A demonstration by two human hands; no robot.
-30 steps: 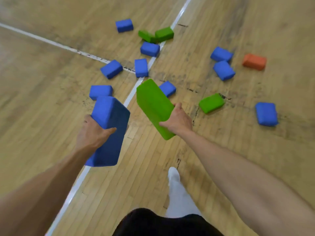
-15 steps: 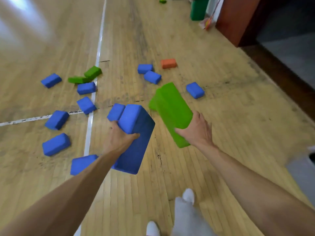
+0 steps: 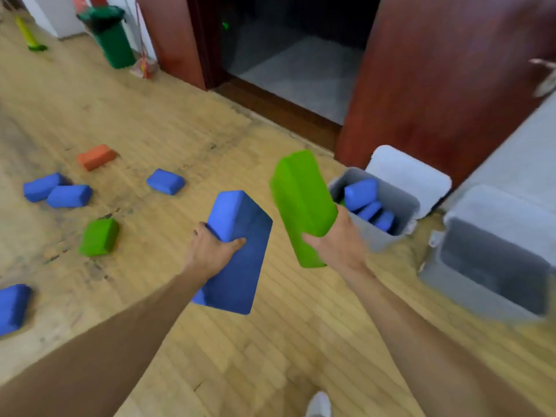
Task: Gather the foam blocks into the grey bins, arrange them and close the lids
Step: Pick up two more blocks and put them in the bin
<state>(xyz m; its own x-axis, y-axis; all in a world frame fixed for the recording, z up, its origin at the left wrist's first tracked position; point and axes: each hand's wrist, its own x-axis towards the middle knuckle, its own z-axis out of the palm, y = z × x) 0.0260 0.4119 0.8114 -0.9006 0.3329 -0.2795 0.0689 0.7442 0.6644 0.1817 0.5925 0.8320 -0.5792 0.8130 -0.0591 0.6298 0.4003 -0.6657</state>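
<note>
Blue foam block was held in the left hand, thumb across its face, fingers curled behind it. The right hand gripped the green foam block from below.

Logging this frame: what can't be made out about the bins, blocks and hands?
Head view:
- Blurred and cut by the right edge: nearer grey bin; contents unreadable.
- Hidden by the held green block and right hand: near corner of the farther grey bin; block count inside uncertain.
- Behind the held green block: right hand's fingers.
- Behind the held blue block: left hand fingertips.
- Cut by the left edge: blue block on the floor.
</note>
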